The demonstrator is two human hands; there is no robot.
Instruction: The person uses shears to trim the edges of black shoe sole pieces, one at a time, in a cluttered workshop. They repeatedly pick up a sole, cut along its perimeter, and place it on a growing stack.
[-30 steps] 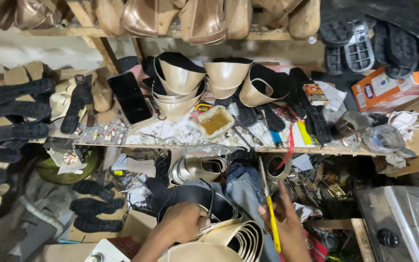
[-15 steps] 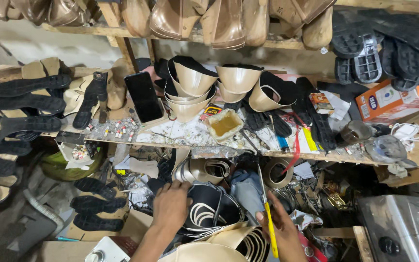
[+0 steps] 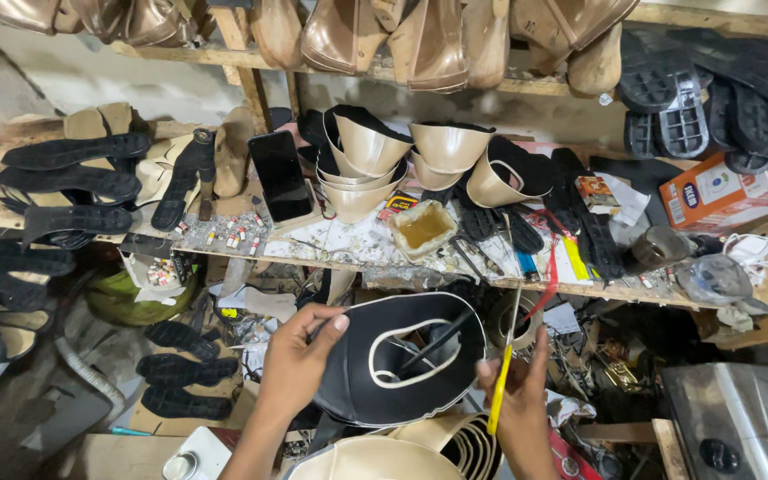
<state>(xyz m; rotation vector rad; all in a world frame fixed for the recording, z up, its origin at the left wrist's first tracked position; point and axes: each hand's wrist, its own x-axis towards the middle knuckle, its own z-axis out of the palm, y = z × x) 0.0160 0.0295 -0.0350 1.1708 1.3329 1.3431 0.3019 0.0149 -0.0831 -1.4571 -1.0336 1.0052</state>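
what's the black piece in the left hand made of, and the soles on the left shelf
Black shoe upper in the left hand: likely leather or synthetic leather, smooth, faintly shiny, curving limply, cream edging. Black soles: probably rubber, matte and flat.

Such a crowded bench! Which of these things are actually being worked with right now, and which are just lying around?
In use:
- black shoe upper with cream edging, held by the left hand
- yellow-handled brush, in the right hand

Lying about:
- phone propped on the shelf
- tub of amber glue
- black soles at left
- cream-lined uppers stacked behind
- orange box
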